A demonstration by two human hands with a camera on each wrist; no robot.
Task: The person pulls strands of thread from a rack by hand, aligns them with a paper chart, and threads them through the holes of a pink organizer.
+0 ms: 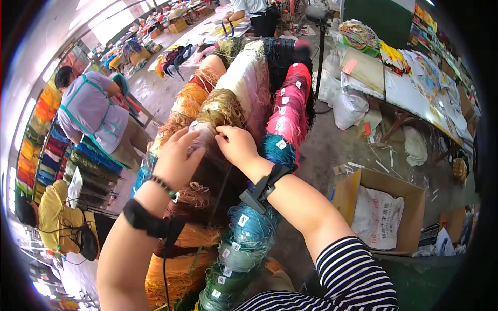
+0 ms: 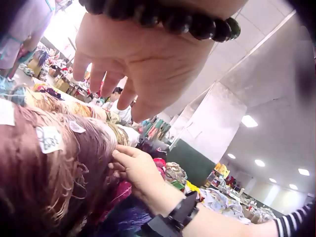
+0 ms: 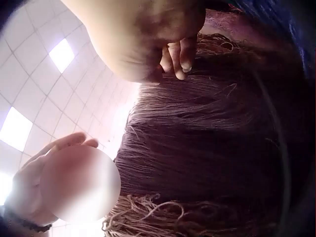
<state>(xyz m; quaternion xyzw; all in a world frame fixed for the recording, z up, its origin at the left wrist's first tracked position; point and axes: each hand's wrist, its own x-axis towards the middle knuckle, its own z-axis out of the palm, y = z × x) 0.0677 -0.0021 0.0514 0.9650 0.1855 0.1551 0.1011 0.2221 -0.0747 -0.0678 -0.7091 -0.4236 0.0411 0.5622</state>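
Hanks of coloured thread hang side by side in long rows in front of me. My left hand (image 1: 179, 158) is over the mauve thread hank (image 1: 205, 136), its fingers loosely extended. The left wrist view shows its palm and spread fingers holding nothing. My right hand (image 1: 237, 147) is at the other side of the same hank, fingers curled and thumb and index pinching at the thread. In the right wrist view its curled fingertips (image 3: 183, 69) lie against the strands, with the thumb hidden. A white paper label (image 2: 49, 139) with handwriting sits on the neighbouring brownish-pink hank.
An olive hank (image 1: 224, 106) and cream hanks (image 1: 244, 67) continue farther along the row. Parallel rows hold orange hanks (image 1: 189, 101) and labelled pink hanks (image 1: 288, 103). A cardboard box (image 1: 415, 181) stands right. A person in a teal-strapped apron (image 1: 96, 111) stands left.
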